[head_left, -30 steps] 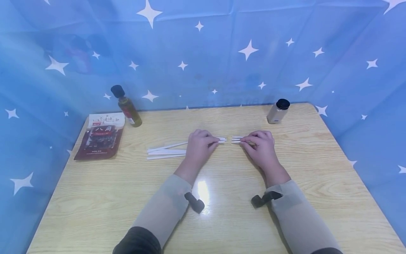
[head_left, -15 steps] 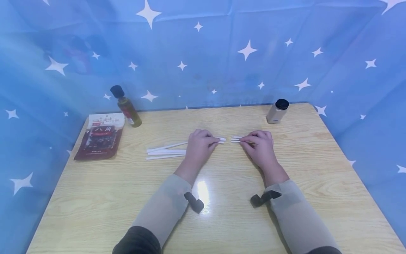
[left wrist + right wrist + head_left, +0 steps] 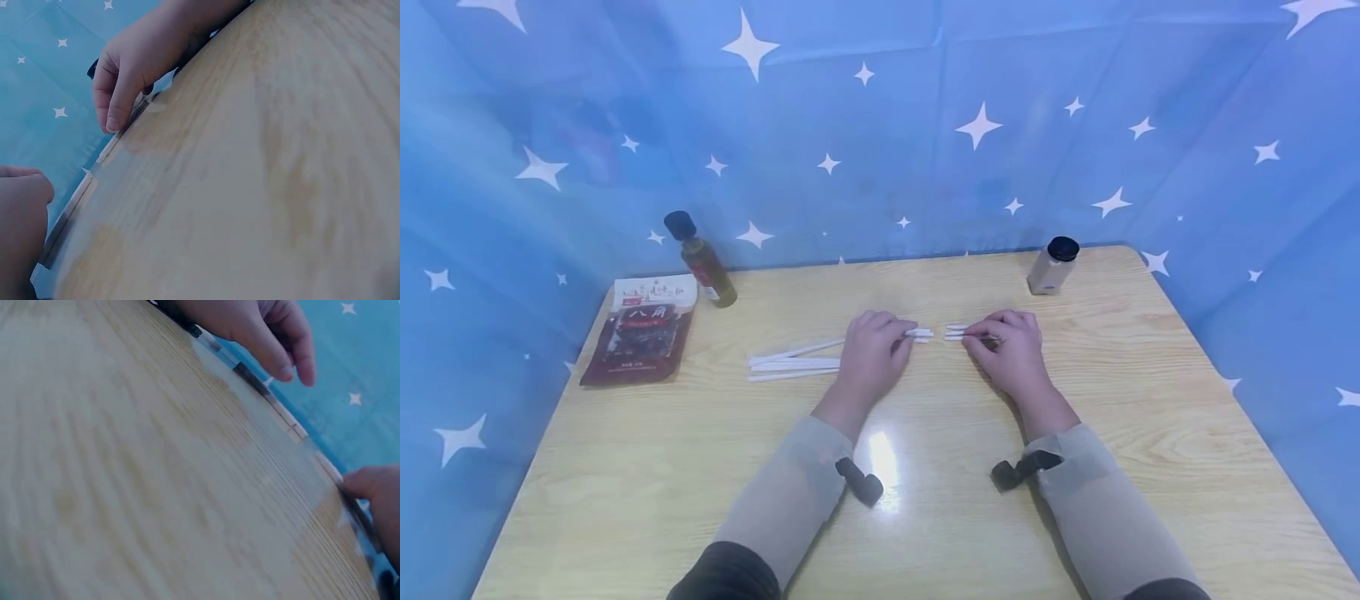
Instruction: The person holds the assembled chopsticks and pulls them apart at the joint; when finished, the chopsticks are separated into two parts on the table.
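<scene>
Several thin white sticks [image 3: 793, 364] lie on the wooden table, running in beneath my left hand [image 3: 868, 354]. White stick ends [image 3: 922, 333] show past its fingertips. In the right wrist view, the left thumb and finger [image 3: 284, 372] are parted, just above a stick [image 3: 290, 419]. Across a narrow gap, my right hand [image 3: 1011, 346] pinches more white sticks [image 3: 953, 332] by thumb and fingertip, their far ends hidden under the hand. The left wrist view shows the right thumb [image 3: 115, 122] at the end of a stick [image 3: 109, 147].
At the back left stand a dark green bottle [image 3: 711, 271] with a black cap and, beside it, a flat brown spice packet [image 3: 640, 333]. A small jar [image 3: 1051, 271] with a black lid stands at the back right. A blue star-patterned curtain [image 3: 880, 167] hangs behind the table.
The left thumb and finger have parted from their pinch on the stick ends. My right hand keeps its grip, and the sticks lie nearly as before. The head view has shifted slightly.
</scene>
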Demonstrator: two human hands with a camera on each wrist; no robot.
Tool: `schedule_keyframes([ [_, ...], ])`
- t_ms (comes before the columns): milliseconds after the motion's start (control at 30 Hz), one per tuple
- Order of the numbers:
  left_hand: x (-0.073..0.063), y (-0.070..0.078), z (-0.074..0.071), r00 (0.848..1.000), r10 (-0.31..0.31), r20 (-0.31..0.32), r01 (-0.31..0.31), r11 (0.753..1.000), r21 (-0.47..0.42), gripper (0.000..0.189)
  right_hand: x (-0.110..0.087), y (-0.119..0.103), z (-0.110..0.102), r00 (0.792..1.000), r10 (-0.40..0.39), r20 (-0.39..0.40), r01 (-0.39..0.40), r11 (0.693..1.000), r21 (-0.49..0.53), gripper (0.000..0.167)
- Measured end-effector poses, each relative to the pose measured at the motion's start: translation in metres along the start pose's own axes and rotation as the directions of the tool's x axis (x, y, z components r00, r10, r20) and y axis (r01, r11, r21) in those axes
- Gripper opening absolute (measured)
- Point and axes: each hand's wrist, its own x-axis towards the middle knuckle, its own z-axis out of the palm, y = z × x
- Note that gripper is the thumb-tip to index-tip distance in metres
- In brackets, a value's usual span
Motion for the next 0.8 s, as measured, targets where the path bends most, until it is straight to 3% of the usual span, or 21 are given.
schedule_keyframes([
  [133, -0.004, 0.003, -0.007, 0.999, 0.006, -0.034, -0.007, 1.0, -0.022, 0.018, 0.002, -0.004, 0.005, 0.999, -0.044, -0.02, 0.044, 0.999, 0.009, 0.01],
  [433, -0.02, 0.001, -0.019, 0.999, 0.019, -0.042, -0.021, 0.999, -0.026, 0.016, 0.005, -0.016, 0.021, 0.988, -0.141, -0.058, 0.141, 0.99, -0.005, 0.012],
  [800, -0.04, -0.019, -0.046, 0.997, 0.056, -0.06, -0.051, 0.995, 0.091, 0.019, 0.007, -0.057, 0.052, 0.954, -0.291, -0.076, 0.292, 0.957, -0.001, 0.009],
])
